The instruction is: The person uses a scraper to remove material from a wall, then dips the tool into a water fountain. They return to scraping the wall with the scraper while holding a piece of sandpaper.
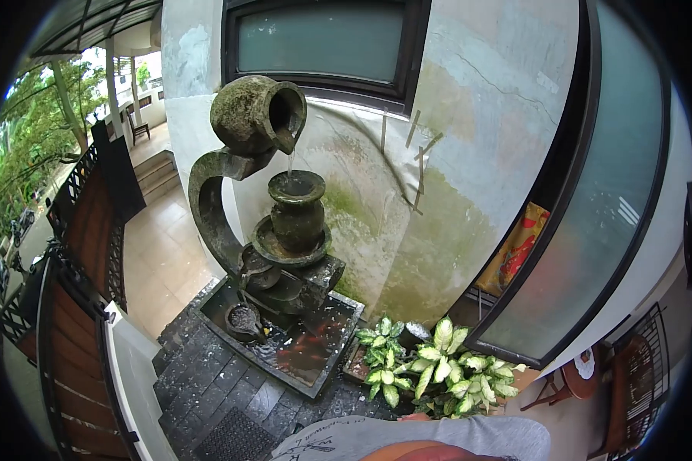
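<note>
Neither of my hands can be made out. My grey shirt (500, 436) with dark lettering fills the bottom edge, with a blurred orange-brown shape in front of it. A small skin-coloured patch shows just above the shirt, too little to identify. Ahead stands a mossy stone fountain: a tilted jar (242, 115) on a curved arm pours a thin stream into an upright pot (296, 219). Below are stone bowls and a rectangular pond (315, 346) holding orange fish. Leafy green and pale-yellow plants (442, 361) grow beside the pond.
Dark stone paving (207, 376) surrounds the pond. A brown gate (77, 361) and tiled walkway (161, 250) with steps lie left. Behind the fountain is a stained wall (469, 154) with a window (319, 46). An open frosted window panel (592, 223) and a wooden table (580, 380) are right.
</note>
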Tool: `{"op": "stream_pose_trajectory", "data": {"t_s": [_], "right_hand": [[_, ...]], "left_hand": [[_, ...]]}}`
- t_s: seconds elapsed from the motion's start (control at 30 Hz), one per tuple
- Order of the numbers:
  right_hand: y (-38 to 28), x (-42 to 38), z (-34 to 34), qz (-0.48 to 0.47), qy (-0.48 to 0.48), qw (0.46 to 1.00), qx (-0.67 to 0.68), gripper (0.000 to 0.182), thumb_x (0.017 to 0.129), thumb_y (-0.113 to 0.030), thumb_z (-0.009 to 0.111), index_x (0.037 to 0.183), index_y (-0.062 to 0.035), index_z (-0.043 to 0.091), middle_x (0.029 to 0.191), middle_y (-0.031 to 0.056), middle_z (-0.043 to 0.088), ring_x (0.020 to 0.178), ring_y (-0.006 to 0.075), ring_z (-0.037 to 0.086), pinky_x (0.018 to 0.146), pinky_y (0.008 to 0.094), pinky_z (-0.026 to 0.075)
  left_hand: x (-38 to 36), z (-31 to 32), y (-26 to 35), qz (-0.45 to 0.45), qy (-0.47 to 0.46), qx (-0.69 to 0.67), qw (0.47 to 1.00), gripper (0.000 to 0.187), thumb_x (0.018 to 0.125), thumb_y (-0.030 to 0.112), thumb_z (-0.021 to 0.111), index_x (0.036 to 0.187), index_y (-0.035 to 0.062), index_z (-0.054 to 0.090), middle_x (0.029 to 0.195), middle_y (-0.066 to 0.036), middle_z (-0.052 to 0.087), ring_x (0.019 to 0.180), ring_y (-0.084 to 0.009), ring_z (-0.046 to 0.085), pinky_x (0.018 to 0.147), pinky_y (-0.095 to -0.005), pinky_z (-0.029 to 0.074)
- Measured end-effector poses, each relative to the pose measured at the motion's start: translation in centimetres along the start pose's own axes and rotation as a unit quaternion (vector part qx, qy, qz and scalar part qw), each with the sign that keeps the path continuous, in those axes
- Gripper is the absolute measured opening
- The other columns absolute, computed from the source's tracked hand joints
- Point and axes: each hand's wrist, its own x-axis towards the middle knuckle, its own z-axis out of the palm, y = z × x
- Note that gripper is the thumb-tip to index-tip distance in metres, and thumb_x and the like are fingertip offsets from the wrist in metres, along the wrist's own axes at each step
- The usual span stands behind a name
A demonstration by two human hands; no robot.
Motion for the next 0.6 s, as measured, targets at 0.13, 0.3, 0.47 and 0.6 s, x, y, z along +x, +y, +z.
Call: {"op": "stream_pose_trajectory", "data": {"t_s": [0.13,0.3,0.47,0.6], "right_hand": [[-1.7,-0.1,0.2,-0.216,0.039,0.971,-0.093,0.051,0.09,-0.05,0.083,0.123,-0.0119,0.078,0.108,0.0027,0.078,0.096,0.0123,0.069,0.089,0.0299,0.055],[-12.1,0.5,2.6,-0.077,-0.006,0.984,0.16,0.042,0.087,-0.046,0.086,0.11,-0.0112,0.079,0.084,0.0005,0.071,0.077,0.012,0.066,0.073,0.0308,0.055],[-20.1,0.4,2.5,-0.154,-0.053,0.986,-0.047,0.032,0.086,-0.04,0.088,0.09,-0.0108,0.075,0.081,-0.0013,0.069,0.064,0.0092,0.066,0.06,0.0281,0.052],[-23.1,0.7,2.3,-0.152,-0.038,0.988,-0.007,0.035,0.088,-0.033,0.086,0.107,-0.0057,0.077,0.092,0.0032,0.077,0.071,0.0134,0.072,0.068,0.0309,0.058]], "left_hand": [[1.2,-3.2,3.0,0.01,0.004,-0.108,0.994,0.033,0.097,0.038,0.065,0.106,0.0113,0.082,0.11,-0.015,0.079,0.104,-0.0322,0.077,0.089,-0.0412,0.06],[4.5,-6.5,5.7,0.021,0.012,-0.231,0.973,0.033,0.096,0.039,0.066,0.102,0.0107,0.083,0.107,-0.015,0.08,0.102,-0.0329,0.077,0.087,-0.0419,0.06],[5.9,-9.7,5.9,0.012,0.021,-0.338,0.941,0.034,0.096,0.039,0.066,0.099,0.0102,0.083,0.104,-0.016,0.08,0.1,-0.0336,0.077,0.086,-0.0427,0.06],[14.0,-7.5,6.0,0.073,0.093,-0.25,0.961,0.044,0.093,0.041,0.071,0.092,-0.0024,0.079,0.094,-0.022,0.078,0.093,-0.0359,0.077,0.081,-0.0445,0.06]]}}
